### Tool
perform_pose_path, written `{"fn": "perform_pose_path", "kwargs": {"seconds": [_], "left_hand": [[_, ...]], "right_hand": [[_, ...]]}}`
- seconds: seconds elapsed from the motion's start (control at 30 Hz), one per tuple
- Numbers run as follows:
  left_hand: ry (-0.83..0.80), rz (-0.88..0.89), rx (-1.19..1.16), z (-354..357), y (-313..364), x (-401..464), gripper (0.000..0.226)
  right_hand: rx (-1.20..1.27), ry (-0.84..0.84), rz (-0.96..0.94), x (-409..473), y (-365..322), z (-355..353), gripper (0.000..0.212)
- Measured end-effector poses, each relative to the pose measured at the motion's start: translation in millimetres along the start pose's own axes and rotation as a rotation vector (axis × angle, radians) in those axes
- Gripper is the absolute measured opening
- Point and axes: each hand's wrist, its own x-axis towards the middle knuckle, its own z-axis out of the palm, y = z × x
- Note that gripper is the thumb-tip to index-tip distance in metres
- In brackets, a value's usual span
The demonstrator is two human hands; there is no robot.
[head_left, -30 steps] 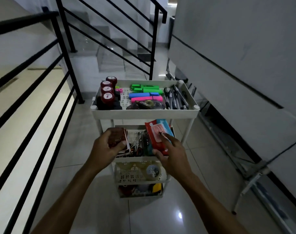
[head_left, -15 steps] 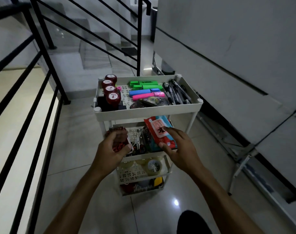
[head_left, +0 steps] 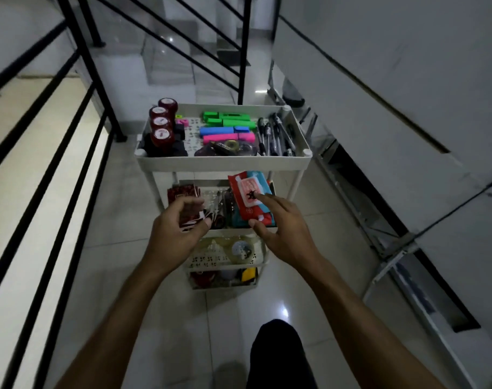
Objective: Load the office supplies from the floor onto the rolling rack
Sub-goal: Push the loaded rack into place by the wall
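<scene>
The white rolling rack (head_left: 223, 162) stands on the tiled floor in front of me. Its top tray holds dark red rolls (head_left: 162, 128), green, blue and pink highlighters (head_left: 227, 131), pens (head_left: 275, 136) and a tape dispenser (head_left: 227, 148). On the second shelf a red packet (head_left: 246, 196) leans over a teal one. My right hand (head_left: 279, 221) touches the red packet with a straight index finger, thumb at its lower edge. My left hand (head_left: 176, 237) holds a dark red packet (head_left: 190, 219) at the shelf's left front. Clear tape rolls (head_left: 239, 248) lie on the third shelf.
A black stair railing (head_left: 70, 130) runs along the left, and a black post (head_left: 243, 51) stands behind the rack. A grey wall and a metal frame (head_left: 393, 248) line the right. My dark-clothed leg (head_left: 278, 355) shows at the bottom.
My right hand has loosened its grip on the red packet; now only the index finger and thumb touch it. My left hand still holds the dark red packet. The view has tilted down.
</scene>
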Motion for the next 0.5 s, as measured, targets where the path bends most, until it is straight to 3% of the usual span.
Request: {"fn": "perform_pose_path", "kwargs": {"seconds": [0.17,0.3,0.5], "left_hand": [[0.01,-0.087,0.117,-27,67,-3,0.033],[-0.076,-0.129,0.197,-43,128,5,0.033],[-0.117,-0.084,0.262,-64,183,42,0.034]], "right_hand": [[0.035,-0.104,0.019,3,-31,-53,0.065],[0.036,-0.187,0.047,12,-56,-98,0.065],[-0.076,-0.124,0.093,45,-76,-148,0.065]]}}
